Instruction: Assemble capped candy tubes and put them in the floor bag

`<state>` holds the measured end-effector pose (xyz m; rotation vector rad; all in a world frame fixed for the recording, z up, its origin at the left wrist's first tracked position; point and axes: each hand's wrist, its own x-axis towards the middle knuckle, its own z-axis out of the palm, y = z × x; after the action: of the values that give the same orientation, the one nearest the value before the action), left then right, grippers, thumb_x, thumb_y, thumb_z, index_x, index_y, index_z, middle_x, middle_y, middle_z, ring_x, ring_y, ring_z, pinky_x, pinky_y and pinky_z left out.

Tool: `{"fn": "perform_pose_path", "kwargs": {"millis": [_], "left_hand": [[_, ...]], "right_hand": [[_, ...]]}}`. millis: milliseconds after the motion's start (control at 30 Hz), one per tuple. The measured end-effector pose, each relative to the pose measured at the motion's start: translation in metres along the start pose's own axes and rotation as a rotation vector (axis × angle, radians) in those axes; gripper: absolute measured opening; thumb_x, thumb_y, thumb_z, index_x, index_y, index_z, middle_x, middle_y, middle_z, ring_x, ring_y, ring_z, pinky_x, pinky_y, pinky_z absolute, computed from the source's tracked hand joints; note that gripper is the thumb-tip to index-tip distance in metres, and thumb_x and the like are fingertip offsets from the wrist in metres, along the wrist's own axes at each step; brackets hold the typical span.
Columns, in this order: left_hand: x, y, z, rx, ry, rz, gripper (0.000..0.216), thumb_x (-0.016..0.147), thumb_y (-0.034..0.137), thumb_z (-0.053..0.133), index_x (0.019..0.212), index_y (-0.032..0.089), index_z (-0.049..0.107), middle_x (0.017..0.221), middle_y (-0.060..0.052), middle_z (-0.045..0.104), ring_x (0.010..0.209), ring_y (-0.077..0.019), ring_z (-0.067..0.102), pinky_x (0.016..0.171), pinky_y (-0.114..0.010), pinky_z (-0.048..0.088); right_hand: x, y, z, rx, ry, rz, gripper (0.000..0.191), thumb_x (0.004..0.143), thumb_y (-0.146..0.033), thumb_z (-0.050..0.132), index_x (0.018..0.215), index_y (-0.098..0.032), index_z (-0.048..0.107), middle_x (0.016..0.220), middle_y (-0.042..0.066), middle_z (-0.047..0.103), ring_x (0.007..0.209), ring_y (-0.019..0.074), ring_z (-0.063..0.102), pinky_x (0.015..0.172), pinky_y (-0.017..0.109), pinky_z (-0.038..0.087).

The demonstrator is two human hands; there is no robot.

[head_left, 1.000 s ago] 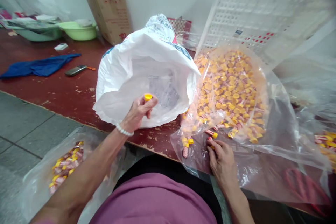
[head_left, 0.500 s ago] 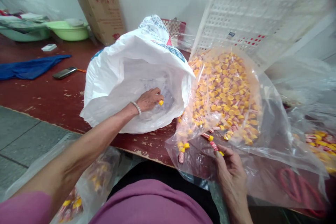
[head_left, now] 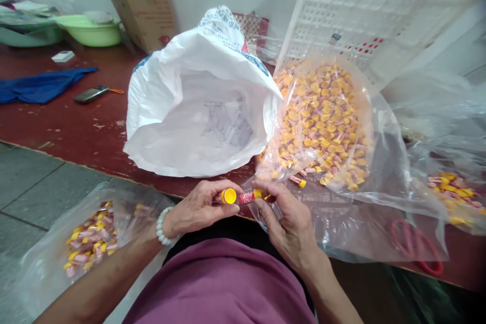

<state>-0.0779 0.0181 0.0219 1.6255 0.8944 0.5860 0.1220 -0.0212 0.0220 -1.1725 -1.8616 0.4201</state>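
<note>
My left hand (head_left: 201, 206), with a beaded bracelet at its wrist, pinches a small tube with a round yellow cap (head_left: 229, 196); the cap faces me. Close beside it, my right hand (head_left: 286, 217) grips a red-and-white patterned tube (head_left: 248, 197) with a yellow end. The two tubes almost meet; I cannot tell if they touch. Behind the hands, a white woven sack (head_left: 159, 126) lies with its mouth toward me, clear plastic film inside. To its right, a clear plastic bag (head_left: 387, 157) holds many yellow-capped tubes, and a loose tube (head_left: 298, 180) lies near its mouth.
Below on the left is another clear bag of tubes (head_left: 94, 238). Red-handled scissors (head_left: 415, 248) lie under plastic at the table's right. A phone (head_left: 91, 94), blue cloth (head_left: 41, 86) and green basin (head_left: 89, 30) are at left. A white crate (head_left: 341, 15) leans behind.
My left hand has come out of the white sack toward me, holding a tube. My right hand has moved left from the clear bag with a tube, and both hands are now together.
</note>
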Motion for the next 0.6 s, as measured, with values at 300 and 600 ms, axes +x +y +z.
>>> {"fn": "perform_pose_path", "kwargs": {"millis": [300, 600], "left_hand": [[-0.010, -0.012, 0.027, -0.461, 0.011, -0.179, 0.028, 0.078, 0.037, 0.066, 0.094, 0.015, 0.062, 0.077, -0.003, 0.065, 0.063, -0.0103, 0.050, 0.050, -0.020, 0.031], [-0.009, -0.016, 0.040, -0.525, 0.048, -0.209, 0.025, 0.078, 0.036, 0.066, 0.082, 0.012, 0.059, 0.069, -0.002, 0.061, 0.058, -0.0088, 0.047, 0.051, -0.020, 0.032]], "right_hand": [[-0.015, 0.003, 0.023, -0.160, 0.032, -0.021, 0.076, 0.053, -0.041, 0.082, 0.111, -0.021, 0.038, 0.119, 0.014, 0.045, 0.115, 0.0293, 0.046, 0.090, 0.045, 0.046], [-0.016, 0.007, 0.045, -0.178, 0.083, -0.033, 0.041, 0.061, -0.022, 0.062, 0.097, -0.020, 0.044, 0.089, 0.005, 0.054, 0.079, 0.0199, 0.054, 0.068, 0.034, 0.048]]}}
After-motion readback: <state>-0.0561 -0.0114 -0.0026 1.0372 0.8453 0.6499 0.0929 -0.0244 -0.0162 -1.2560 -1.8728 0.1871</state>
